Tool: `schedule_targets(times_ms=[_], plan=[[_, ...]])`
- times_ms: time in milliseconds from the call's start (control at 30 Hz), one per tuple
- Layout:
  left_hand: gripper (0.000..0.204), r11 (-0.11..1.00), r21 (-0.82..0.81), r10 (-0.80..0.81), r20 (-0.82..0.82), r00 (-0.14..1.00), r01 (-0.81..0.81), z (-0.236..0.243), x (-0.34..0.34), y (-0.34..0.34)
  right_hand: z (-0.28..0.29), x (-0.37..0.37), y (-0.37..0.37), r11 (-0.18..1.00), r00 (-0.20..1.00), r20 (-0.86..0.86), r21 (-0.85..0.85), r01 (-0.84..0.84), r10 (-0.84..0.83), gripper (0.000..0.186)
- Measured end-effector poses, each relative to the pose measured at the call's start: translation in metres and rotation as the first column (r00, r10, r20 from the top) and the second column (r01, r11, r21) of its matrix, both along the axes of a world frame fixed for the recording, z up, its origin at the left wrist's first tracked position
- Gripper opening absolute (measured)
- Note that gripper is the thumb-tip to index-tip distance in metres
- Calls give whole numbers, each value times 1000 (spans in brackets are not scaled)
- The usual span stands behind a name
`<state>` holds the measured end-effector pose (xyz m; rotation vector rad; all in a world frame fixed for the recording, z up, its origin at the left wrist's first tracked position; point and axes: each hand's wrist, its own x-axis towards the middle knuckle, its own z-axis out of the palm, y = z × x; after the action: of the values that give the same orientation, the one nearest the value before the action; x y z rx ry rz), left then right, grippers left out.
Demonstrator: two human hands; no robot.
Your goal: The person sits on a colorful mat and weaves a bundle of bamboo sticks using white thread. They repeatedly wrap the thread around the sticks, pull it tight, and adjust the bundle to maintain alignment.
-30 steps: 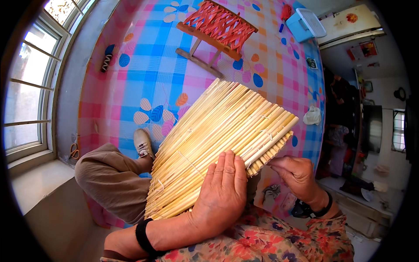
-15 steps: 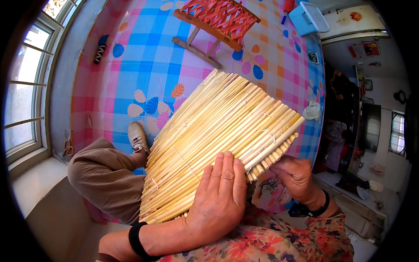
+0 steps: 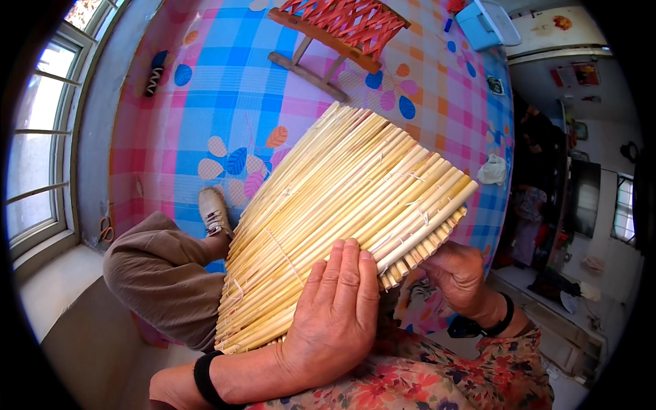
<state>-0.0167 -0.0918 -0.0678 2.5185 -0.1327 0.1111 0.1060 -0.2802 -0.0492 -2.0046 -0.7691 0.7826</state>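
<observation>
Across my lap lies a reed mat, made of pale yellow stalks laid side by side and tied with thin white thread. It is doubled over, and a second layer of stalk ends shows beneath its right edge. My left hand rests flat on the top layer near the lower edge, fingers stretched out. At the mat's right corner, my right hand grips the edge from below. Its fingertips are hidden behind the stalks. A loose thread end sticks up near that corner.
Ahead stands a wooden-framed folding stool with red woven strips. A checked floral sheet spreads beneath. Scissors lie by the window wall at left. A white cloth and a light-blue box are on the right.
My left hand has slid slightly left and down over the stalks. My right hand keeps its grip at the corner, and the mat has barely shifted.
</observation>
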Motion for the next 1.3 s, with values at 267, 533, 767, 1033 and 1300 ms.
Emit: schedule_targets(times_ms=[267,533,767,1033,1300], plan=[[44,1000,-15,-3,-20,1000,2,2,1,2,-4,-1,8,999,999,36,-34,-15,16,22],[45,1000,-22,2,-12,1000,-2,0,1,-2,-3,8,9,995,961,256,-27,-97,101,23],[45,996,37,81,-109,991,-77,26,23,6,-6,10,23,992,935,347,67,-103,73,22],[31,911,335,198,151,968,-239,17,32,9,-5,30,47,961,766,621,78,-266,162,14],[25,877,325,283,245,927,-354,13,39,27,-4,46,70,914,665,714,90,-396,218,15]])
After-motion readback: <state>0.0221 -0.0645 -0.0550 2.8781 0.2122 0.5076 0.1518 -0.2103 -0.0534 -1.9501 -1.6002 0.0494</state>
